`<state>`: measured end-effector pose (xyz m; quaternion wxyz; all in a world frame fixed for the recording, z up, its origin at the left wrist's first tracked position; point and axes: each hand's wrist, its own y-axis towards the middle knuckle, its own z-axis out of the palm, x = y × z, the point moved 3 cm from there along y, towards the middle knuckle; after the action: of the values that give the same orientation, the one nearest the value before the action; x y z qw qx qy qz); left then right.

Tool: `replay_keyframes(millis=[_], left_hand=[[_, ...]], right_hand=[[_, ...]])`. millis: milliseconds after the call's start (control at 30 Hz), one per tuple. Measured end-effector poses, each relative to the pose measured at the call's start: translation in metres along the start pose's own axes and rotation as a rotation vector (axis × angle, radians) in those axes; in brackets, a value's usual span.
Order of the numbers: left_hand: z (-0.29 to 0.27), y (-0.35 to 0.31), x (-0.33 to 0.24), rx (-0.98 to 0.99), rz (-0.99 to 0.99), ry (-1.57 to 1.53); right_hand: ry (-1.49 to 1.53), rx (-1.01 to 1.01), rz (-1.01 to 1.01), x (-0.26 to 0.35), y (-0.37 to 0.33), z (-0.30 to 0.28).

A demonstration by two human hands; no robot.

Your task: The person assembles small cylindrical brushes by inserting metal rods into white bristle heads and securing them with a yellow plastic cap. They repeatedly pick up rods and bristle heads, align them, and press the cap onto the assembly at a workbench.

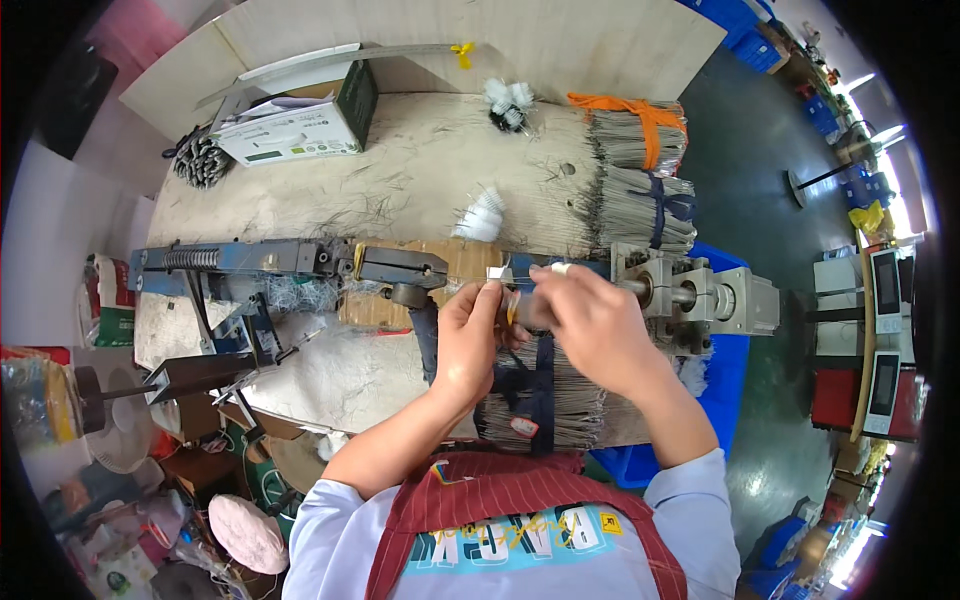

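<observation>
My left hand is closed in a pinch on a small white piece, held over the workbench just right of a dark metal clamp. Close beside it, my right hand has its fingers bent inward; motion smears part of it, and what they grip is hidden. A pale wrap shows at one of its fingertips. Right of this hand, a metal shaft runs through bearing blocks. Below both hands lies a bundle of thin wires tied with a dark band. A white bristle brush lies just beyond the hands.
More tied wire bundles sit at the bench's far right. An open carton, a long metal ruler and a black-and-white brush are at the back. A blue bin stands at the right edge. Loose bristles litter the benchtop.
</observation>
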<state>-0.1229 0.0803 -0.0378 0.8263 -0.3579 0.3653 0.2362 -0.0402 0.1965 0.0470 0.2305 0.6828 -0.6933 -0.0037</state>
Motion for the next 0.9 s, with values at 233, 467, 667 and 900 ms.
replay_keyframes(millis=[233, 467, 667, 900], left_hand=[[-0.004, -0.001, 0.002, 0.032, 0.094, -0.001], [-0.004, -0.001, 0.003, -0.002, 0.067, 0.066], [-0.003, -0.008, 0.000, -0.028, 0.042, 0.003], [-0.005, -0.008, 0.001, -0.004, 0.010, -0.008]], right_hand=[[0.142, 0.088, -0.012, -0.018, 0.018, -0.009], [-0.023, 0.331, 0.128, -0.037, 0.061, 0.030], [0.242, 0.518, 0.053, -0.041, 0.066, 0.027], [0.290, 0.501, 0.071, -0.040, 0.066, 0.021]])
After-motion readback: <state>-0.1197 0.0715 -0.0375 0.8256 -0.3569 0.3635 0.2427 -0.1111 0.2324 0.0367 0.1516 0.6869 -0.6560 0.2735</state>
